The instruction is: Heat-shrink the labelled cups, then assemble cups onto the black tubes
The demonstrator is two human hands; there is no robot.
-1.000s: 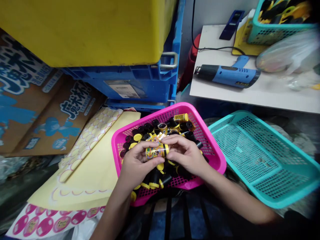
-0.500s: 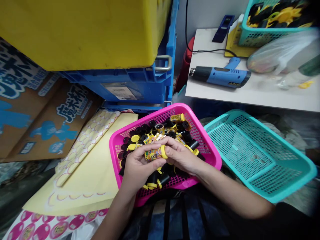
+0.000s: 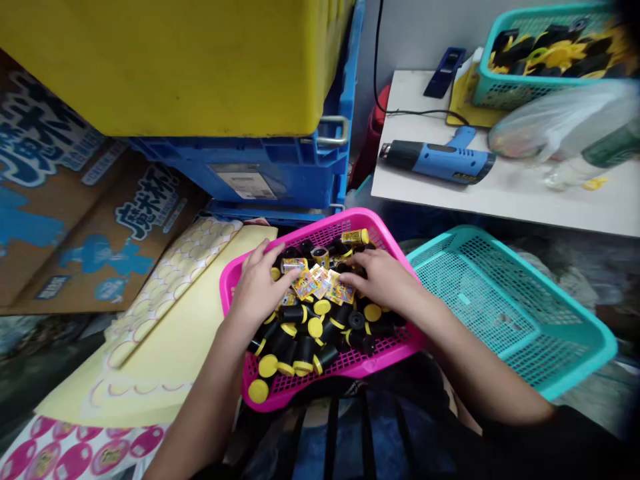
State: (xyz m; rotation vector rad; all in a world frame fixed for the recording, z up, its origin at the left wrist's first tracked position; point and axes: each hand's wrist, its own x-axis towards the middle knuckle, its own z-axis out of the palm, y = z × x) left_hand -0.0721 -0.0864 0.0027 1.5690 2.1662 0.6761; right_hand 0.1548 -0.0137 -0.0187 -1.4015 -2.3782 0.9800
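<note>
A pink basket (image 3: 350, 363) on my lap holds many small black tubes (image 3: 305, 350) with yellow caps, some wrapped in a printed yellow sleeve. Flat printed sleeves (image 3: 323, 283) lie in a loose fan on top of them. My left hand (image 3: 257, 283) is open over the basket's left side, thumb and fingers apart, beside a yellow-labelled tube (image 3: 295, 265). Over the right side, my right hand (image 3: 383, 277) has its fingers stretched toward the sleeves, thumb at their edge. Neither hand visibly holds anything.
A turquoise basket (image 3: 550, 380) stands to the right. On the white table (image 3: 425, 190) lie a blue heat gun (image 3: 445, 161), a plastic bag (image 3: 540, 127) and another turquoise basket (image 3: 515, 97) of parts. Blue crates (image 3: 295, 180), a yellow bin (image 3: 200, 73) and cardboard boxes (image 3: 90, 220) stand ahead and left.
The yellow-capped, labelled tube that both hands held together is out of them. My hands have moved apart and opened, showing the sleeves and tubes between them.
</note>
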